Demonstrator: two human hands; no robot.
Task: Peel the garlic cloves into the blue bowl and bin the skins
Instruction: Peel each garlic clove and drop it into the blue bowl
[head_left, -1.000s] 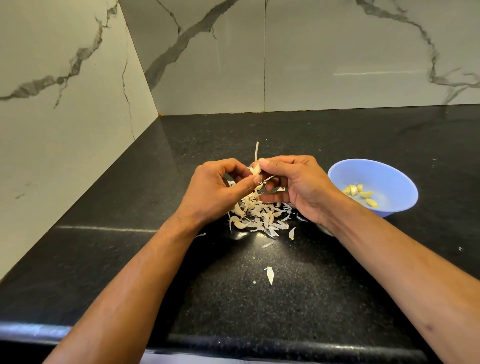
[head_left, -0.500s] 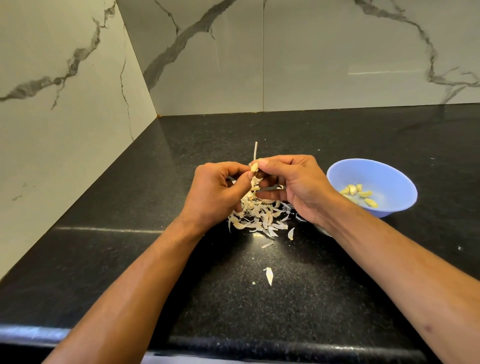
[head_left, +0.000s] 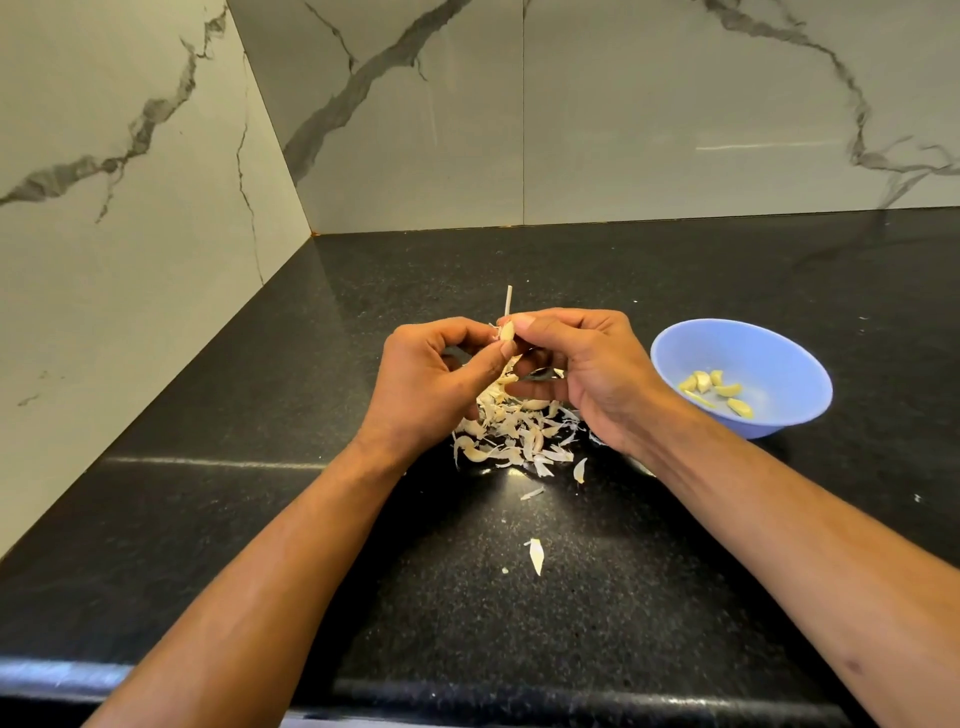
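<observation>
Pinching a small, pale cream garlic clove (head_left: 506, 330) between thumb and curled fingertips, the left hand (head_left: 426, 387) and the right hand (head_left: 587, 374) meet above a loose heap of papery off-white garlic skins (head_left: 511, 431). The clove looks smooth and slightly glossy where it shows between the two thumbs, with a wisp of skin at its left edge; most of it is hidden by the fingers. A thin straw-coloured dry stalk (head_left: 508, 300) stands upright just behind the heap, its lower end hidden by the fingers, so where it is attached cannot be told. The heap lies on the speckled black stone counter (head_left: 311, 519), directly beneath the hands. A few stray flakes lie on the near side of the heap, one larger pointed flake (head_left: 536, 556) well apart from it toward the counter's front edge. To the right of the heap, near the right wrist, sits a round light-blue plastic bowl (head_left: 779, 353) holding several peeled yellowish cloves (head_left: 714, 389).
</observation>
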